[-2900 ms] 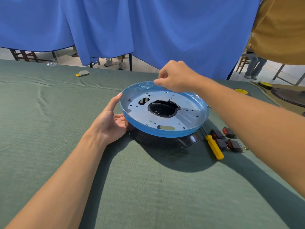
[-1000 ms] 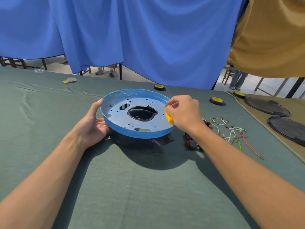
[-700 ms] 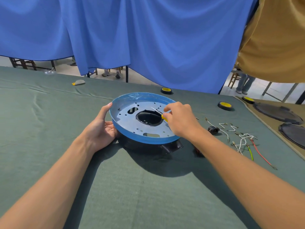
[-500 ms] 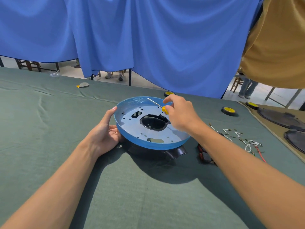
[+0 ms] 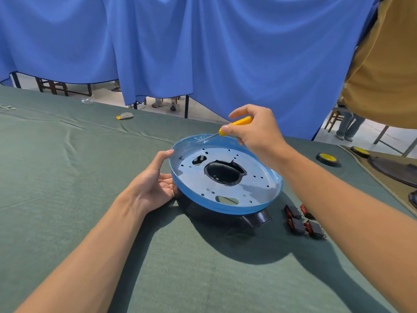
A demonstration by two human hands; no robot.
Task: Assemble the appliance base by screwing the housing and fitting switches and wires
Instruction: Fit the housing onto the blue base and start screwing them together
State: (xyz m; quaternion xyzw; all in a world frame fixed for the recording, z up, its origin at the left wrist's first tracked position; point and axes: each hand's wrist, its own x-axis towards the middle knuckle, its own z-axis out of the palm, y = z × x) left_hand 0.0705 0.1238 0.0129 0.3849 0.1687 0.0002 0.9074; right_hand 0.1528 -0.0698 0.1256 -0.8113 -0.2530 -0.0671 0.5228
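Note:
A round metal base plate (image 5: 255, 190) wrapped in blue film sits tilted on a black plastic housing (image 5: 257, 219) on the green cloth. Its middle has a large dark hole and several small holes. My left hand (image 5: 155, 184) holds the plate's left rim, thumb up along the edge. My right hand (image 5: 255, 129) grips a yellow-handled screwdriver (image 5: 234, 124) above the far rim, its thin shaft slanting down-left toward the film. Several black and red switches (image 5: 303, 220) lie to the right of the housing.
The green-covered table (image 5: 67, 177) stretches left and toward me. Rolls of black and yellow tape (image 5: 328, 158) lie at the right, dark round parts (image 5: 397, 169) beyond them. A small grey and yellow item (image 5: 124, 115) lies far left. Blue curtain hangs behind.
My right hand has picked up the screwdriver from the table and lifted it from over the plate's middle to above the far rim. My left hand stays on the left rim.

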